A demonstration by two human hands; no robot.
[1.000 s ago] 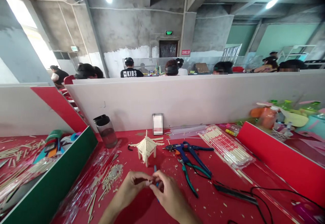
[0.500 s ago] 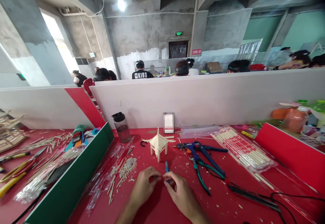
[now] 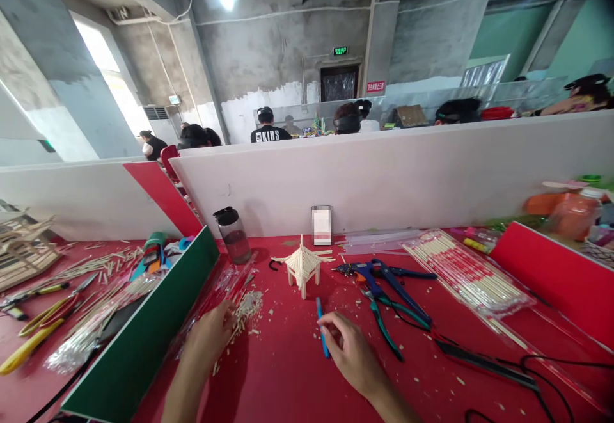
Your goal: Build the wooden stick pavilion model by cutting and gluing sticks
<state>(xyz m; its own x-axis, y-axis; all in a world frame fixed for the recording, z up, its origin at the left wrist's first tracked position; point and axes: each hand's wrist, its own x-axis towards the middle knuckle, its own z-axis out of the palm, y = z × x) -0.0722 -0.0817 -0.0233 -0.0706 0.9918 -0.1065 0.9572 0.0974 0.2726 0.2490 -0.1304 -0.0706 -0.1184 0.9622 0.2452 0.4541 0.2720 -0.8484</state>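
My left hand [image 3: 209, 333] is at the pile of small wooden stick pieces [image 3: 248, 308] on the left, fingers curled down and drawn together; whatever lies between the fingertips is hidden. My right hand [image 3: 349, 349] hovers at the blue pen [image 3: 320, 311], its thumb and fingertips bent together over the shaft. The pen appears to lie on the red table, and anything small in this pinch cannot be made out. Beyond both hands stands a small pavilion model [image 3: 303, 266] of pale sticks, with a pointed roof and short legs.
A glue gun [image 3: 369, 274] and green-handled pliers [image 3: 381, 327] lie to the right, near packaged sticks [image 3: 470, 272] and a black cable. A dark-lidded bottle [image 3: 235, 237] and a phone [image 3: 322, 226] stand at the back. A green divider [image 3: 158, 327] borders the left side.
My left hand has moved left, away from my right hand, to the pile of stick pieces. My right hand has shifted slightly beside the pen. The view has tilted a little.
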